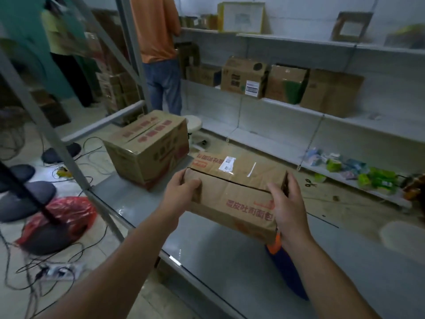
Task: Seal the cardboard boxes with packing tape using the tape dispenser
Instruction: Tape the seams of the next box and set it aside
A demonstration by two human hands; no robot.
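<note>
- One small cardboard box (pixel 232 196) is held between both hands over the grey bench (pixel 230 272). Its top flaps are folded down and the middle seam shows as a dark gap. A white label (pixel 227 163) is stuck on the far flap.
- Around its left end the left grip (pixel 181 187) is curled, thumb on top. The right grip (pixel 287 203) clasps the right end the same way.
- Beneath the box, by the right wrist, a blue-and-orange object (pixel 285 272) pokes out, mostly hidden.
- Behind and to the left, a larger cardboard box (pixel 149 146) stands on the bench.
- To the right, scissors (pixel 309 182) lie near green packets (pixel 377 178).
- Further back, cartons (pixel 287 84) line a wall shelf, and a person in an orange shirt (pixel 156 28) stands beside it.
</note>
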